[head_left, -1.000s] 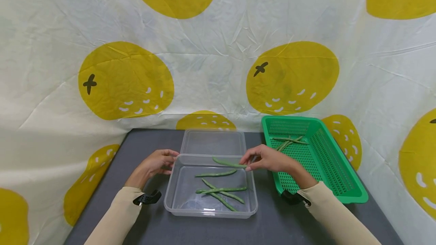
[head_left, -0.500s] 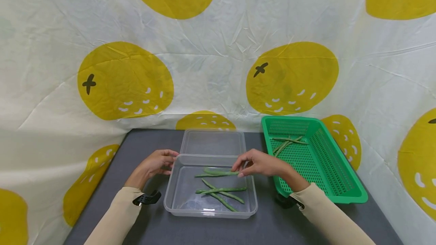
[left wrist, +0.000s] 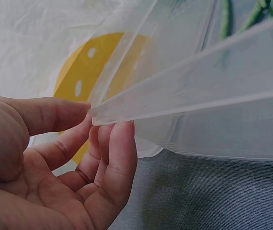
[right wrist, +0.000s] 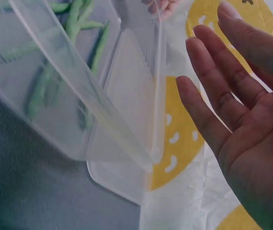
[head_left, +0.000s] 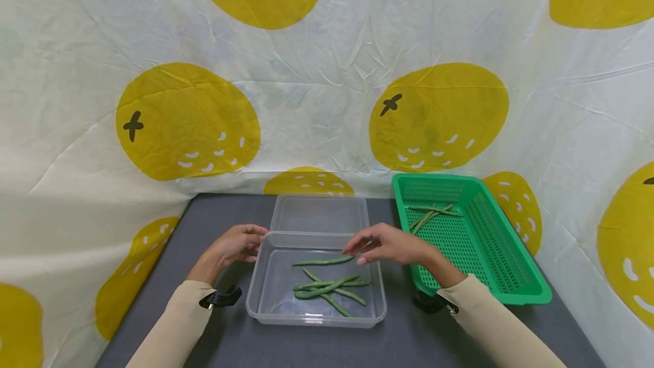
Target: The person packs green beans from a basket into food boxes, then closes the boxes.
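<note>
A clear plastic food container [head_left: 286,318] sits on the dark table, with several green beans [head_left: 331,288] crossed in a heap inside and one bean [head_left: 322,262] lying apart behind them. My left hand [head_left: 236,245] holds the container's far left corner; in the left wrist view its thumb [left wrist: 55,114] lies at the rim's corner with curled fingers just underneath. Over the far right part of the container hovers my right hand [head_left: 392,244], holding nothing. The right wrist view shows its fingers [right wrist: 222,96] spread and fairly straight, away from the rim.
A clear lid [head_left: 319,214] lies flat behind the container. To the right stands a green perforated basket [head_left: 531,283] with several green beans [head_left: 434,212] at its far left. A fruit-print cloth [head_left: 317,101] hangs behind the table.
My right hand moved left over the container with a green bean and let it go; that bean now lies across the heap. My left hand stayed at the corner.
</note>
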`<state>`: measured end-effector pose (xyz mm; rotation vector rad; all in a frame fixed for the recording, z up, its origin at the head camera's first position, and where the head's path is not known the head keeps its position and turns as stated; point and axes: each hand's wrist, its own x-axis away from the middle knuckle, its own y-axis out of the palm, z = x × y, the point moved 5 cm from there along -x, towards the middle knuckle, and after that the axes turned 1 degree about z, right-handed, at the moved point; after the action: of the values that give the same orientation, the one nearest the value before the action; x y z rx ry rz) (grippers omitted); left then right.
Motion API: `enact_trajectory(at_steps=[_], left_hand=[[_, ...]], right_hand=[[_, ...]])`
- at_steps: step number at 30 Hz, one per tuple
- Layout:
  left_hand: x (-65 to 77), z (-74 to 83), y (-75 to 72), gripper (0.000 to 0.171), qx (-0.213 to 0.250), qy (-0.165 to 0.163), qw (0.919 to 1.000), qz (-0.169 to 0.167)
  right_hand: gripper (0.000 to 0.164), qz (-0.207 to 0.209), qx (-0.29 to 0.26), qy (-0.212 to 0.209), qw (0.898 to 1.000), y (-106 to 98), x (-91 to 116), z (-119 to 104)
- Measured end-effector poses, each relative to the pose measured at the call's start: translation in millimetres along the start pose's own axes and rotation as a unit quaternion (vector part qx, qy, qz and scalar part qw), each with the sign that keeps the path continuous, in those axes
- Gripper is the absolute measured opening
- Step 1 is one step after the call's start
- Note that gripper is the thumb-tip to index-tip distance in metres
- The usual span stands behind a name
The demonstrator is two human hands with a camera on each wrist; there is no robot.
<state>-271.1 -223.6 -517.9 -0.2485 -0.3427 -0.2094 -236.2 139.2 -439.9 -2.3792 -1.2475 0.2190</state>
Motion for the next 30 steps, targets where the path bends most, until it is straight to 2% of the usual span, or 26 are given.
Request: enact_trajectory(at_steps=[10, 16, 22, 30], left_hand=[[0.9, -0.3, 0.5, 0.037, -0.002, 0.0, 1.0, 0.001], [0.7, -1.2, 0.4, 0.038, -0.002, 0.003, 1.0, -0.002], [-0.6, -1.5, 0.9, 0.038, 0.0, 0.004, 1.0, -0.002], [-1.4, -2.9, 2.0, 0.039, 0.002, 0.006, 1.0, -0.003]], right_hand=[[0.033, 0.047, -0.003, -0.011, 0.999, -27.4, 20.9, 5.2], [0.03, 0.084, 0.023, -0.015, 0.996, -46.2, 33.2, 9.4], [0.028, 0.12, 0.036, 0.002, 0.992, -63.0, 45.0, 18.5], [0.027, 0.185, 0.039, 0.026, 0.982, -88.3, 60.1, 34.9]])
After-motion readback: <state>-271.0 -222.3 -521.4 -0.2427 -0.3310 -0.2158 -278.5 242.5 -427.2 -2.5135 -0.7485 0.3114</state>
